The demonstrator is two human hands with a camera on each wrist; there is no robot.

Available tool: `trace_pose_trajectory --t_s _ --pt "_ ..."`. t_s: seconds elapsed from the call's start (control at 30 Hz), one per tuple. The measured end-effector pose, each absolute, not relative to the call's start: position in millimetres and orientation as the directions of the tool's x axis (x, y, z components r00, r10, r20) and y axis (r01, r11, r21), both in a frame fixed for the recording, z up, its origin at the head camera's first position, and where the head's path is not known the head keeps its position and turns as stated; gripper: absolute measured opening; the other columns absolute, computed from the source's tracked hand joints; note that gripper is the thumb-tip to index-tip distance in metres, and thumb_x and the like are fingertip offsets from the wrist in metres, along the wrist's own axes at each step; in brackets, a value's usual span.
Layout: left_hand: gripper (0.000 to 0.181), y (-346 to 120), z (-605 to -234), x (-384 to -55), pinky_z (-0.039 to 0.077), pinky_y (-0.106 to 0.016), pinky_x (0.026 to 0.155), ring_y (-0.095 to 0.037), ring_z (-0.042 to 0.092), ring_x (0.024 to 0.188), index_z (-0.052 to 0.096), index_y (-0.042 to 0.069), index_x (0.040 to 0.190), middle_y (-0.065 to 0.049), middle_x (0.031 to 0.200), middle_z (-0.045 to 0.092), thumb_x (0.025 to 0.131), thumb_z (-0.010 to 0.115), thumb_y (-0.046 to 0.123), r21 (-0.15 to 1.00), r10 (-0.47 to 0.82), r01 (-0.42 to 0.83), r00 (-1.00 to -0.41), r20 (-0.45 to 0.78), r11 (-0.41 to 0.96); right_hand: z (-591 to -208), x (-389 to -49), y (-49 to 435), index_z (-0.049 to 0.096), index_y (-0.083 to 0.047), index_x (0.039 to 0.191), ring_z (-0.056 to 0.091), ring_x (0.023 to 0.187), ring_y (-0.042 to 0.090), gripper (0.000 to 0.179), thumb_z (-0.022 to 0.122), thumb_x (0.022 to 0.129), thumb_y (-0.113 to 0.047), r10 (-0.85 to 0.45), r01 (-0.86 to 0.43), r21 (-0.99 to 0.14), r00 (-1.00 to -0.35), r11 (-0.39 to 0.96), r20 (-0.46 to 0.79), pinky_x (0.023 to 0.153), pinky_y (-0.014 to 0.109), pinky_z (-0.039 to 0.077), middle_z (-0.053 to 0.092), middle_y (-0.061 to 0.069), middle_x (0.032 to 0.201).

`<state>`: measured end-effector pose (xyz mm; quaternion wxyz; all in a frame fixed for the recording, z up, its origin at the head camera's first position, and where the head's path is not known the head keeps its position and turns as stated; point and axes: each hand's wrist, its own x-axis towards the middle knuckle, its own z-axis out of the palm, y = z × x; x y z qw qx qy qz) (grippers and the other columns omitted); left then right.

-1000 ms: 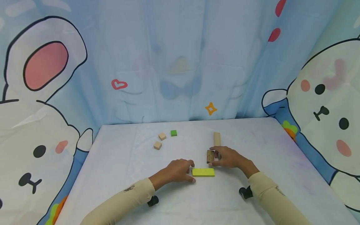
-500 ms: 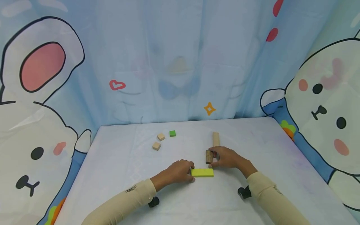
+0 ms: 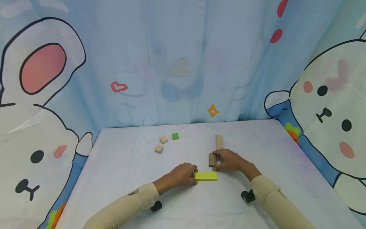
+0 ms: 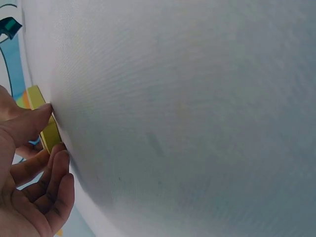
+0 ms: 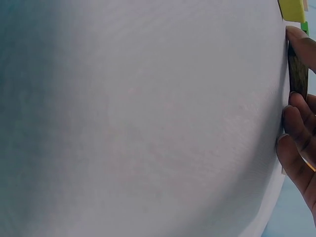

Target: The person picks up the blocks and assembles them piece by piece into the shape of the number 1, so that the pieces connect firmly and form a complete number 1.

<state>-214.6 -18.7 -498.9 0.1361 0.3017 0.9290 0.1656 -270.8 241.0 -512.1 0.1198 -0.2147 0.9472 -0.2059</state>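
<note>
A flat yellow block (image 3: 207, 176) lies lengthwise on the white-covered table. My left hand (image 3: 180, 175) holds its left end between thumb and fingers; in the left wrist view the thumb lies across the yellow block (image 4: 51, 137). Just behind the yellow block is a short dark brown wooden block (image 3: 213, 160). With thumb and index finger, my right hand (image 3: 232, 161) pinches the brown block by its two ends, as the right wrist view shows on the dark block (image 5: 298, 78). Behind the right hand lies a long pale wooden block (image 3: 219, 142), its near end hidden by the fingers.
Towards the back left sit two small pale wooden cubes (image 3: 159, 149) and a small green block (image 3: 175, 136). A printed curtain (image 3: 183, 63) hangs along the table's far edge. Black wrist cameras (image 3: 248, 196) hang below both sleeves.
My left thumb and fingers have drawn in slightly round the end of the yellow block. The right hand keeps its pinch on the brown block. The head view has shifted a little.
</note>
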Motion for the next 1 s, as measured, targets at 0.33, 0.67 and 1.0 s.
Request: trace_pose_trajectory --t_s 0.33,0.67,1.0 --pt "0.034 -18.9 -499.3 -213.9 0.046 -0.018 0.069 -0.004 0.052 0.074 0.069 0.011 0.116 0.003 0.091 0.068 0.086 0.08 0.023 0.406 0.61 0.515 -0.778 -0.149 0.755 -514.4 -270.2 239.5 0.059 0.0 0.134 0.049 0.083 0.014 0.074 0.087 0.076 -0.037 -0.439 -0.338 -0.45 -0.888 0.826 -0.139 0.072 0.03 0.041 0.057 -0.002 0.093" --pt "0.032 -18.0 -502.1 -215.3 0.045 -0.017 0.068 -0.004 0.052 0.073 0.07 0.009 0.115 0.003 0.091 0.069 0.086 0.079 0.018 0.421 0.618 0.52 -0.775 -0.133 0.743 -516.5 -270.6 240.1 0.058 -0.001 0.135 0.048 0.083 0.013 0.076 0.087 0.076 -0.039 -0.428 -0.325 -0.455 -0.892 0.829 -0.142 0.07 0.029 0.041 0.057 -0.003 0.095" --pt "0.03 -19.7 -501.8 -216.2 0.047 -0.016 0.07 -0.001 0.054 0.075 0.07 0.008 0.114 0.003 0.093 0.07 0.087 0.079 0.016 0.477 0.621 0.505 -0.776 -0.115 0.719 -515.5 -270.8 240.2 0.058 -0.001 0.134 0.048 0.082 0.013 0.075 0.087 0.076 -0.039 -0.416 -0.314 -0.453 -0.898 0.834 -0.144 0.07 0.029 0.042 0.056 -0.002 0.094"
